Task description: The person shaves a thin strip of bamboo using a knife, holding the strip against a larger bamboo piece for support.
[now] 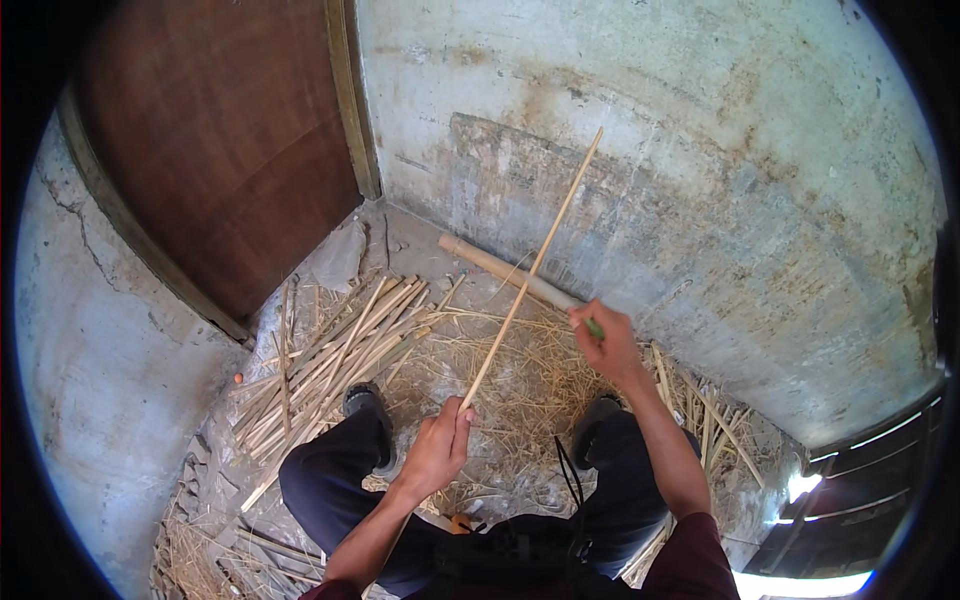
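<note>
My left hand [440, 447] is closed around the lower end of a long, thin bamboo strip [540, 252], which slants up and away to the right. My right hand [606, 343] is closed on a small tool with a green handle [595, 328], to the right of the strip and apart from it. The tool's blade or tip cannot be made out. Behind the strip, a thicker bamboo pole [495, 265] lies along the foot of the wall, its right end reaching behind my right hand.
Many cut strips [335, 355] lie heaped on the floor to the left, with more strips [715, 415] at the right. Shavings [530, 365] litter the ground between my shoes. A stained wall [680, 200] and a brown door [215, 130] stand ahead. A pale plastic bag [340, 255] rests near the door.
</note>
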The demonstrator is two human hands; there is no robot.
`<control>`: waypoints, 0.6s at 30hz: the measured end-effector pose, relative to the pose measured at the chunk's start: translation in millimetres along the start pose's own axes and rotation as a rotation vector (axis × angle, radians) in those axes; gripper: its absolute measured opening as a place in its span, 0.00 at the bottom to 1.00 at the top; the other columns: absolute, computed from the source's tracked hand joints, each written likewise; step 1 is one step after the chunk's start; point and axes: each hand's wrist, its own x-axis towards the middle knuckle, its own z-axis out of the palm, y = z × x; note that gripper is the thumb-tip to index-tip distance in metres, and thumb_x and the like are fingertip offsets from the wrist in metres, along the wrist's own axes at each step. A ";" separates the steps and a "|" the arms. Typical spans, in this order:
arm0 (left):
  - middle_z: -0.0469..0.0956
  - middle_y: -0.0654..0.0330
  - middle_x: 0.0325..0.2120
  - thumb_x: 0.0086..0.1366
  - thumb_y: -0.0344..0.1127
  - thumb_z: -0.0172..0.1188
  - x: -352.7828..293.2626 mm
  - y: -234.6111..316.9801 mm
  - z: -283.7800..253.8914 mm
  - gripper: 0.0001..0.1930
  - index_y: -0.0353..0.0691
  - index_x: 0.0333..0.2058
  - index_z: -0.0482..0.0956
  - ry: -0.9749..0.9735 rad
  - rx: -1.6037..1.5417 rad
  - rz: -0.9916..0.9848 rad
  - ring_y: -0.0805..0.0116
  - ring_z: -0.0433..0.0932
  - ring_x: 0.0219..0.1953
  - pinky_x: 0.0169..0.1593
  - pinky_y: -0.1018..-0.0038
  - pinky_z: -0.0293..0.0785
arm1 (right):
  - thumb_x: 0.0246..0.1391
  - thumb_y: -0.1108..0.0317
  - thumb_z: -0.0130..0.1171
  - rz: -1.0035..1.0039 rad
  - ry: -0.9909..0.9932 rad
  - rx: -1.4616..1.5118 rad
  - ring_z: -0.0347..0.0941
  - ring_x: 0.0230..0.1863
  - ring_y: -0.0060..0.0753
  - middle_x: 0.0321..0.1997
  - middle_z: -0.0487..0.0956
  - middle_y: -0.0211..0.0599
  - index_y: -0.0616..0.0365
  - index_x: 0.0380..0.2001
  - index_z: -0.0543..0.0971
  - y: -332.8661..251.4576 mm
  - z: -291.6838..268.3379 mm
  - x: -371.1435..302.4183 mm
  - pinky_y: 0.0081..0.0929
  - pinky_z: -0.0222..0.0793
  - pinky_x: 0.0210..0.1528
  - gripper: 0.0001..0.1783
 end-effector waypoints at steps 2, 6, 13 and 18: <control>0.84 0.39 0.34 0.82 0.32 0.50 0.3 -2.0 1.1 0.08 0.33 0.48 0.74 0.000 0.022 -0.016 0.32 0.84 0.40 0.41 0.50 0.78 | 0.66 0.71 0.65 -0.156 -0.118 -0.026 0.80 0.24 0.39 0.35 0.85 0.36 0.57 0.42 0.83 -6.6 16.0 -13.1 0.33 0.72 0.26 0.03; 0.83 0.39 0.32 0.82 0.31 0.51 1.3 -4.8 5.3 0.07 0.33 0.48 0.74 0.000 0.079 -0.045 0.30 0.84 0.37 0.38 0.50 0.78 | 0.66 0.73 0.65 -0.266 -0.248 0.000 0.75 0.20 0.30 0.28 0.80 0.35 0.58 0.40 0.83 -34.3 41.2 -27.6 0.33 0.65 0.22 0.02; 0.76 0.36 0.21 0.82 0.32 0.53 -1.5 -4.1 10.4 0.07 0.34 0.47 0.70 0.049 0.060 0.039 0.28 0.79 0.26 0.31 0.42 0.69 | 0.65 0.72 0.66 -0.224 -0.258 0.030 0.78 0.23 0.38 0.33 0.82 0.35 0.56 0.43 0.85 -31.4 38.6 -21.3 0.35 0.72 0.26 0.06; 0.79 0.37 0.25 0.81 0.30 0.53 -4.6 -5.7 14.0 0.05 0.34 0.48 0.70 0.028 0.163 0.001 0.27 0.80 0.30 0.31 0.44 0.72 | 0.66 0.70 0.65 -0.216 -0.245 0.015 0.78 0.23 0.37 0.30 0.81 0.35 0.57 0.41 0.84 -16.6 33.8 -19.3 0.35 0.71 0.26 0.04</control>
